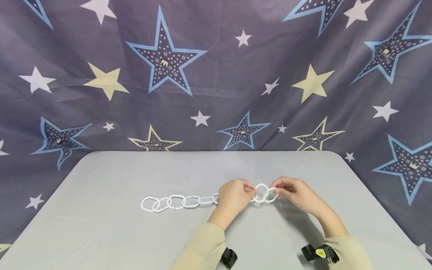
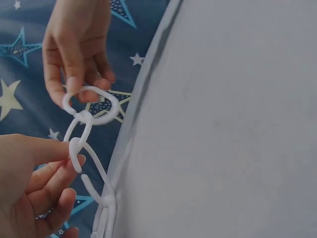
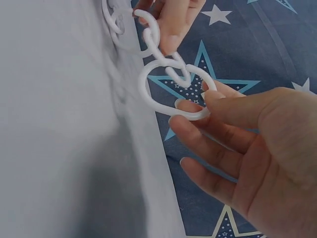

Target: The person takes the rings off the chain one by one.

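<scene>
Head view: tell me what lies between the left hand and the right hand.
Interlocked white links span the gap between the left hand and the right hand, as the head view shows.

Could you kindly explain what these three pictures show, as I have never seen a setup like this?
Of course. There is no robot here: a person works with two bare hands. The widest picture comes from a camera worn on the head, looking forward and down. The other two come from cameras worn on the left and right wrists, each watching that hand's work.

On the grey table lies part of a chain of white links; the rest is in the hands. The right hand pinches the end link, while the left hand pinches the chain a little farther along. Behind the table hangs a dark cloth printed with stars.
</scene>
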`<state>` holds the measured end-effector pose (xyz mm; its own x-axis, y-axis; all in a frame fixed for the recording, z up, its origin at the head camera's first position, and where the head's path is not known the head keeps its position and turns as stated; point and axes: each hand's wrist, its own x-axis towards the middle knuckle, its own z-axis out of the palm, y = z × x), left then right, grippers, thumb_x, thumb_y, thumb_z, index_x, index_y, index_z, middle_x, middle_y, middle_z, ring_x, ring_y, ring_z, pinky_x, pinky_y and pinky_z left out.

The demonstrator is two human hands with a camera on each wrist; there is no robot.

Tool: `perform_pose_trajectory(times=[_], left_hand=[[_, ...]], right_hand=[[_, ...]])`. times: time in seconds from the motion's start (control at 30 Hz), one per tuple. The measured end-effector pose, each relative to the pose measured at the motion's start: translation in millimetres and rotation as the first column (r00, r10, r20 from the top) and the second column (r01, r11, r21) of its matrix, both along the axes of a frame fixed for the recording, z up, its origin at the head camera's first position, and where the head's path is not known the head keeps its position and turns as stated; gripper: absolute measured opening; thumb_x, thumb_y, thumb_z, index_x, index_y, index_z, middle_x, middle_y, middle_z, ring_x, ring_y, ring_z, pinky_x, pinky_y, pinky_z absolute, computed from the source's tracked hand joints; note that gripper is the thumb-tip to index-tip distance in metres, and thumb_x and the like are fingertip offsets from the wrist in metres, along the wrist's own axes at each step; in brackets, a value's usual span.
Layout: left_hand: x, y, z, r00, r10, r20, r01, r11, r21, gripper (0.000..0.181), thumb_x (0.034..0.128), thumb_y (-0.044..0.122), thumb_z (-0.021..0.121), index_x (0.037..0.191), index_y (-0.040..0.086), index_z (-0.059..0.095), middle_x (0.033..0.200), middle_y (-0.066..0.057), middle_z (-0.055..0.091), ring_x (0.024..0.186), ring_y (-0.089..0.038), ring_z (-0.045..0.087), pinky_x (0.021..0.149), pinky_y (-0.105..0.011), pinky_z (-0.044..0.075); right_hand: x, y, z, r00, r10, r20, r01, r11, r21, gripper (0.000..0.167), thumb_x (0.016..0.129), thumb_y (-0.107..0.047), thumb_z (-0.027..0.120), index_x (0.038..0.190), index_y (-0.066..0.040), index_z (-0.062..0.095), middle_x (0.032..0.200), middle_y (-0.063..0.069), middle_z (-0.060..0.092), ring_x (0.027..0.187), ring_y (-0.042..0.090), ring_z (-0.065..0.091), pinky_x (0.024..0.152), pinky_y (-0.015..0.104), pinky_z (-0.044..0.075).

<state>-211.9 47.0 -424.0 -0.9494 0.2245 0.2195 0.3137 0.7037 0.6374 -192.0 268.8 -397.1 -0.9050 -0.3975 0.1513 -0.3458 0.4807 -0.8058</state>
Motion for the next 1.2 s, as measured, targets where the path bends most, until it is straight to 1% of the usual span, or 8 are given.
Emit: perform_pose_trajectory(times=[0.17, 0.3, 0.47, 0.6, 0.73, 1.0, 1.1, 1.2], left_hand=[[2.8, 0.0, 1.6, 0.997, 0.045, 0.063, -0.051, 0.995, 0.084, 0.007, 0.0836, 0.035, 0.077, 0.082, 0.028, 0.078, 0.076, 0.02, 0.07, 0.07, -0.003, 0.061, 0.066, -0.028, 0.044], [3.5, -1.2, 1.5, 0.996, 0.059, 0.067, -0.066, 0.993, 0.101, 0.006, 0.0836, 0.033, 0.077, 0.082, 0.028, 0.078, 0.077, 0.018, 0.071, 0.07, -0.003, 0.062, 0.065, -0.029, 0.044], [2.2, -4.9, 2.3, 0.996, 0.075, 0.055, -0.08, 0.993, 0.089, 0.006, 0.0844, 0.033, 0.076, 0.082, 0.028, 0.078, 0.079, 0.017, 0.072, 0.071, -0.006, 0.064, 0.064, -0.029, 0.044], [1.9, -6.6, 1.7, 0.996, 0.079, 0.048, -0.084, 0.992, 0.096, 0.005, 0.0846, 0.032, 0.075, 0.083, 0.028, 0.078, 0.081, 0.017, 0.073, 0.074, -0.008, 0.066, 0.064, -0.029, 0.045], [3.8, -6.8, -0.4, 0.995, 0.076, 0.06, -0.082, 0.991, 0.105, 0.005, 0.0846, 0.031, 0.075, 0.084, 0.028, 0.078, 0.082, 0.017, 0.073, 0.077, -0.009, 0.067, 0.065, -0.03, 0.046], [1.9, -5.0, 1.6, 0.996, 0.069, 0.059, -0.075, 0.99, 0.117, 0.005, 0.0834, 0.028, 0.073, 0.083, 0.028, 0.078, 0.08, 0.018, 0.072, 0.076, -0.011, 0.067, 0.064, -0.029, 0.045], [2.1, -4.7, 2.9, 0.995, 0.064, 0.071, -0.072, 0.991, 0.116, 0.005, 0.0837, 0.028, 0.073, 0.083, 0.028, 0.078, 0.079, 0.018, 0.072, 0.075, -0.01, 0.066, 0.064, -0.028, 0.044], [1.3, -5.0, 3.9, 0.996, 0.057, 0.065, -0.064, 0.991, 0.114, 0.005, 0.0838, 0.027, 0.073, 0.083, 0.027, 0.078, 0.079, 0.017, 0.072, 0.073, -0.008, 0.065, 0.063, -0.028, 0.044]], right_hand=[[2.0, 0, -4.1, 0.999, -0.031, -0.029, 0.032, 0.999, 0.041, 0.012, 0.094, -0.005, 0.066, 0.104, -0.001, 0.069, 0.097, 0.01, 0.072, 0.085, 0.022, 0.07, 0.077, 0.028, 0.055], [0.9, -5, -6.4, 0.997, -0.054, -0.061, 0.059, 0.995, 0.08, 0.011, 0.093, -0.009, 0.068, 0.102, -0.004, 0.071, 0.094, 0.004, 0.072, 0.082, 0.02, 0.068, 0.076, 0.029, 0.053], [-3.9, -12, -6.3, 0.994, -0.054, -0.091, 0.061, 0.995, 0.083, 0.009, 0.091, -0.009, 0.07, 0.099, -0.005, 0.072, 0.091, 0.002, 0.072, 0.081, 0.018, 0.066, 0.075, 0.029, 0.053], [-4.9, -14, -6.1, 0.993, -0.065, -0.096, 0.072, 0.995, 0.069, 0.007, 0.09, -0.01, 0.072, 0.096, -0.007, 0.072, 0.087, 0.001, 0.072, 0.078, 0.013, 0.064, 0.072, 0.028, 0.052], [-3.5, -14, -9.9, 0.992, -0.084, -0.097, 0.091, 0.993, 0.071, 0.006, 0.089, -0.012, 0.073, 0.094, -0.008, 0.073, 0.086, 0.001, 0.072, 0.076, 0.011, 0.063, 0.07, 0.028, 0.052], [-3.8, -12, -11.6, 0.981, -0.143, -0.13, 0.151, 0.987, 0.061, 0.004, 0.088, -0.007, 0.074, 0.091, -0.006, 0.073, 0.086, 0.0, 0.072, 0.076, 0.013, 0.067, 0.072, 0.027, 0.055], [-3.2, -11, -11.5, 0.981, -0.145, -0.125, 0.153, 0.987, 0.053, 0.005, 0.087, -0.006, 0.074, 0.092, -0.005, 0.073, 0.086, 0.002, 0.073, 0.076, 0.014, 0.068, 0.072, 0.027, 0.055], [-3.6, -10, -10.7, 0.981, -0.141, -0.133, 0.146, 0.989, 0.034, 0.006, 0.086, -0.006, 0.075, 0.092, -0.004, 0.074, 0.087, 0.003, 0.073, 0.076, 0.016, 0.069, 0.071, 0.027, 0.055]])
